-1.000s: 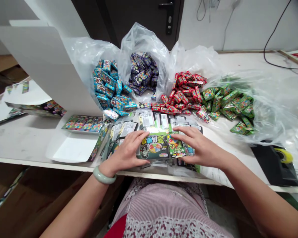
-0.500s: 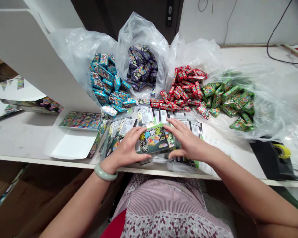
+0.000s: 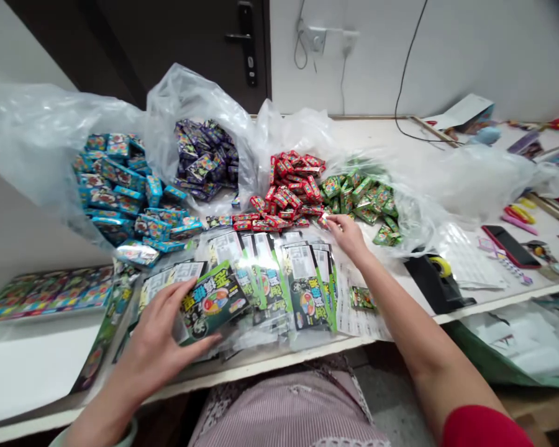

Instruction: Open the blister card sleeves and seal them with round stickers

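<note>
My left hand [image 3: 161, 332] grips the left side of a dark green printed candy packet [image 3: 214, 301], thumb along its lower edge and fingers over the top. My right hand [image 3: 349, 237] reaches to the front of the pile of red candy boxes [image 3: 291, 186]. Its thumb and fingers pinch a small red candy box [image 3: 324, 220], whose end looks silvery. Under and beside the held packet lie several clear bags with printed cards [image 3: 307, 298], overlapping near the table edge. A single green candy box [image 3: 362, 298] rests on a white label sheet by my right forearm.
Blue boxes [image 3: 121, 180], purple boxes [image 3: 207, 155] and green boxes [image 3: 366, 192] spill from plastic bags behind. An open display carton [image 3: 41, 347] stands left. To the right are a black tape dispenser [image 3: 435, 279], a phone [image 3: 510, 246] and scissors [image 3: 519, 214].
The view has swung right. My right hand has left the packet and moved forward to the red boxes, pinching one. My left hand keeps the packet, now further left and tilted.
</note>
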Available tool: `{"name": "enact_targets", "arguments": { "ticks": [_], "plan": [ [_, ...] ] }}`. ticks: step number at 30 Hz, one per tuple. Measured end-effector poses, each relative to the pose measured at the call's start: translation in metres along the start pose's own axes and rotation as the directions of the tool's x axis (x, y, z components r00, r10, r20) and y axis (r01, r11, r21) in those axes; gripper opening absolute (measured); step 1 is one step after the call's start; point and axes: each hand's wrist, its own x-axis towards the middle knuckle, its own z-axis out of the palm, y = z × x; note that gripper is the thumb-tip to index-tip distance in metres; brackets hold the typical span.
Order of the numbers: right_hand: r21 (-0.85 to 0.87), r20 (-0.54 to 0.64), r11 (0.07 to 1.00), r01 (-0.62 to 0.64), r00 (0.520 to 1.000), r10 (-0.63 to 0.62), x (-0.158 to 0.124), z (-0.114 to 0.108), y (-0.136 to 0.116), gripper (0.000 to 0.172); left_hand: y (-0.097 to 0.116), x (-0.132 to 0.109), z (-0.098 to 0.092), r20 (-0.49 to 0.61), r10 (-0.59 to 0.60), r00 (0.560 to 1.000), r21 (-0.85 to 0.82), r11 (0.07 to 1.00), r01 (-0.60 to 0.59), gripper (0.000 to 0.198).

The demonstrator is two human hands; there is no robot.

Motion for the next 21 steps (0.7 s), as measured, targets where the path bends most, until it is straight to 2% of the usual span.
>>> {"name": "enact_targets", "arguments": {
  "ticks": [2,4,7,10,14,16,19,21],
  "plan": [
    [-0.048,-0.05,0.995,-0.087,0.995,0.085,0.03,-0.011,0.025,0.026,0.0,0.001,-0.001,-0.019,-0.001,1.0,0.012,1.0,0.001,0.077],
    [-0.067,-0.049,0.987,-0.149,0.988,0.146,0.046,-0.013,0.04,0.024,0.0,0.002,0.002,-0.023,0.009,1.0,0.015,1.0,-0.009,0.077],
    [-0.028,-0.012,0.979,-0.201,0.98,0.201,0.051,-0.009,0.051,0.026,-0.002,0.002,0.006,-0.011,0.001,1.0,0.009,1.0,0.0,0.078],
    [0.1,0.035,0.965,-0.242,0.97,0.24,0.044,-0.01,0.053,0.019,-0.006,0.002,0.005,-0.019,-0.013,1.0,0.013,1.0,0.013,0.079],
    [0.335,0.168,0.898,-0.285,0.956,0.241,0.026,-0.022,0.044,0.021,-0.007,0.005,0.0,-0.054,0.006,0.999,0.015,1.0,-0.005,0.079],
    [0.43,0.245,0.854,-0.294,0.948,0.203,0.012,-0.024,0.033,0.024,-0.007,0.005,0.0,-0.031,0.002,1.0,0.017,1.0,-0.002,0.079],
    [0.527,0.35,0.794,-0.303,0.929,0.122,-0.015,-0.017,0.008,0.048,-0.006,0.005,0.003,-0.012,0.007,1.0,0.045,0.999,-0.007,0.08],
    [0.599,0.404,0.746,-0.291,0.914,0.032,-0.032,-0.007,-0.012,0.066,-0.004,0.004,0.007,-0.017,0.053,0.998,0.083,0.995,-0.051,0.083]
  ]
}}
